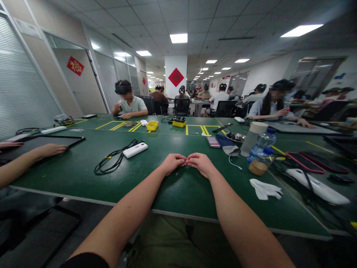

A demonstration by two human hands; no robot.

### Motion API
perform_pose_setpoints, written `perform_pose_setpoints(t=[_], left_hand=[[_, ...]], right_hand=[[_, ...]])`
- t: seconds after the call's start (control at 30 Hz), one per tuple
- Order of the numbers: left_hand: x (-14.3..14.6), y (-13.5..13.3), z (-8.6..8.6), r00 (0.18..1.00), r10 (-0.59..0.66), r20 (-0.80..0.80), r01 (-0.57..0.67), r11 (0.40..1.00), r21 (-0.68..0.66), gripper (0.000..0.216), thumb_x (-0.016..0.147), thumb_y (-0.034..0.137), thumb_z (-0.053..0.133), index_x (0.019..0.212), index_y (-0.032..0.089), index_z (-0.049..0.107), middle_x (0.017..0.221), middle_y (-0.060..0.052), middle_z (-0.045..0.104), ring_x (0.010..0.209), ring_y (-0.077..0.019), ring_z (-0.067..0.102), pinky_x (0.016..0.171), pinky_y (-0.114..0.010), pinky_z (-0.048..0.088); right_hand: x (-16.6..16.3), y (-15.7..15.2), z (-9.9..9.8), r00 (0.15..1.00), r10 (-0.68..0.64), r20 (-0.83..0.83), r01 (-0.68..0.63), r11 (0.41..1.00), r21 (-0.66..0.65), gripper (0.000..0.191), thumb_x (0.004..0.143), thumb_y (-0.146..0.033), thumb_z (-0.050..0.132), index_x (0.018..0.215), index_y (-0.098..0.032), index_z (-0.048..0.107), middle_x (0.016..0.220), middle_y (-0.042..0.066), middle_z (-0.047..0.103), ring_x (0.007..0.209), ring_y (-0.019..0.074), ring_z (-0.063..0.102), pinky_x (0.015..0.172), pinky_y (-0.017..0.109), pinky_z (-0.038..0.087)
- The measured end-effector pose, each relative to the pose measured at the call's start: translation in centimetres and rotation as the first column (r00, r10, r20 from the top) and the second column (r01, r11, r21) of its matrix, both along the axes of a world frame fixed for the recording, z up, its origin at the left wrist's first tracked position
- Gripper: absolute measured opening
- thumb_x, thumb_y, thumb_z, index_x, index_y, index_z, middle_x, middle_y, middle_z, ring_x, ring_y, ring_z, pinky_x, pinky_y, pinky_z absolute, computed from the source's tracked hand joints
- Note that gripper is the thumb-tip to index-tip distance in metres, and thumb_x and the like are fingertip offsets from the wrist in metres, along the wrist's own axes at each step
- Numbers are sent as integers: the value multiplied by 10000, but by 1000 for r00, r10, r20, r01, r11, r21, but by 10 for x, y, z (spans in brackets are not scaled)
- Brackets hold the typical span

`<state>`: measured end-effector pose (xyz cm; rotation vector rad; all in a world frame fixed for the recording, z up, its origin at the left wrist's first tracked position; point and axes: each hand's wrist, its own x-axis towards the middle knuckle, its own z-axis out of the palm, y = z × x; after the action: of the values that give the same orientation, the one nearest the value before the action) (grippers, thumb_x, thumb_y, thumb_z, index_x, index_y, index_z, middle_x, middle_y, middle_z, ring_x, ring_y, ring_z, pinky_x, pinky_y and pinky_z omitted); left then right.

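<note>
My left hand (173, 163) and my right hand (200, 163) meet fingertip to fingertip just above the green table (134, 186). Both are closed in a pinch. A tiny reddish-orange piece (188, 159) shows at the right fingertips; its kind is too small to tell. Something dark may sit between the left fingertips, but the fingers mostly cover it. Left of my hands lies a white power bank (135, 150) with a coiled black cable (111, 159).
To the right stand plastic bottles (258, 149), a crumpled white tissue (265, 189), phones (305, 162) and a white power strip (318, 186). Yellow trays (152, 126) and a metal bowl (235, 137) are farther back. A neighbour's hand (52, 149) rests at the left; other people sit opposite.
</note>
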<state>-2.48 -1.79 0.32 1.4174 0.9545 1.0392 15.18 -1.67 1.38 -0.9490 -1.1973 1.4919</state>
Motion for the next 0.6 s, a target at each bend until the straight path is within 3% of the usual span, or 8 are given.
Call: perform_pose_setpoints(t=[0.47,0.6], left_hand=[[-2,2,-2,999,35,-5,-35,999,20,208,714,142,643,916,108,676,774,-60,696,653,-106,624,684,-232,499],[-1,2,-1,997,35,63,-35,999,2,190,708,166,670,891,113,667,811,-55,689,697,-108,631,734,-244,501]], right_hand=[[0,-1,1,998,8,55,-9,1000,11,144,658,-59,661,770,-137,614,767,72,689,732,178,698,634,244,565],[0,-1,1,998,12,56,-12,1000,-1,151,667,-66,660,788,-139,610,747,68,685,712,178,696,619,249,564]])
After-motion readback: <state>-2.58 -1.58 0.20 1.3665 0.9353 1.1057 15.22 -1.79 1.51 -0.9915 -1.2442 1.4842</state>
